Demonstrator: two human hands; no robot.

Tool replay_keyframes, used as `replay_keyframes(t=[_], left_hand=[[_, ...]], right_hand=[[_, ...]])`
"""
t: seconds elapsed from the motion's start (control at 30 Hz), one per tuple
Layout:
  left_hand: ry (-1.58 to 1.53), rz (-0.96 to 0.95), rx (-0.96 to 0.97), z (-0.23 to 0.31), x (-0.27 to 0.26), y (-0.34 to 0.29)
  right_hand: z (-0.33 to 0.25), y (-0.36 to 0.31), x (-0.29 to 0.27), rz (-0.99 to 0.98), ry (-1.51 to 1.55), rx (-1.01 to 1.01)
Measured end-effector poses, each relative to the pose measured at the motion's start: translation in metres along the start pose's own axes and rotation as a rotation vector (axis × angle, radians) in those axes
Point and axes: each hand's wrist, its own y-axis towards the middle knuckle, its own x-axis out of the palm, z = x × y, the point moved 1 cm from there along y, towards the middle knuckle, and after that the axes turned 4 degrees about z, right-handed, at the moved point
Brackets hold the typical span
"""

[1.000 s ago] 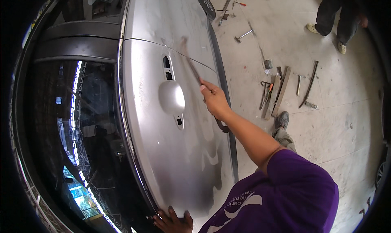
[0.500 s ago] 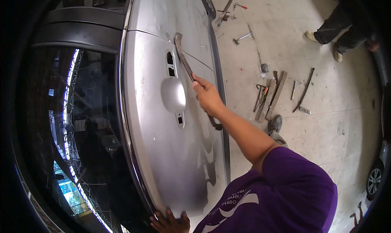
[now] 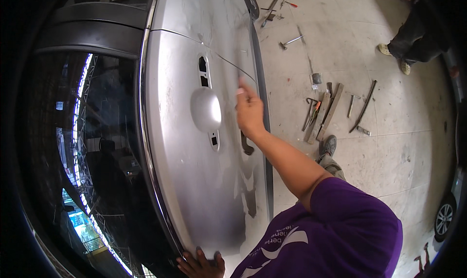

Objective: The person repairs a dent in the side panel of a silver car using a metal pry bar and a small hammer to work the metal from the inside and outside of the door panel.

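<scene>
Right hand (image 3: pixel 250 112) grips dark bar (image 3: pixel 246 144) | left hand (image 3: pixel 202 266) spread on silver door (image 3: pixel 194 181) | tools (image 3: pixel 331 112) on floor (image 3: pixel 404 151)

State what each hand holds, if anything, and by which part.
The right hand grips a dark bar by its shaft, the hooked end showing below; the left hand holds nothing.

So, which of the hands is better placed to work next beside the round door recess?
Probably the right hand: it grips a dark bar beside the round recess, while the left hand rests farther away at the edge of the silver door.
</scene>
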Motion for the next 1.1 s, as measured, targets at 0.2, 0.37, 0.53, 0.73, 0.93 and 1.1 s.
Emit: replay_keyframes(t=[0.2,0.37,0.53,0.73,0.93,1.1], left_hand=[[0.005,-0.095,-0.044,0.0,-0.002,-0.005],[0.0,0.055,0.025,0.0,0.002,0.002],[0.013,-0.027,-0.011,0.001,-0.002,0.001],[0.016,0.012,0.01,0.0,-0.002,0.004],[0.006,0.021,0.019,0.0,-0.001,0.005],[0.025,-0.058,-0.013,0.001,-0.002,0.0]], right_hand=[[-0.013,-0.002,-0.013,-0.101,0.008,0.176],[0.02,0.01,-0.009,-0.215,-0.383,-0.024],[-0.016,0.012,-0.007,-0.031,-0.007,0.078],[-0.008,0.018,-0.005,-0.261,-0.244,0.186],[0.008,0.012,-0.003,0.005,-0.033,-0.081],[-0.013,0.008,-0.005,-0.136,-0.097,0.131]])
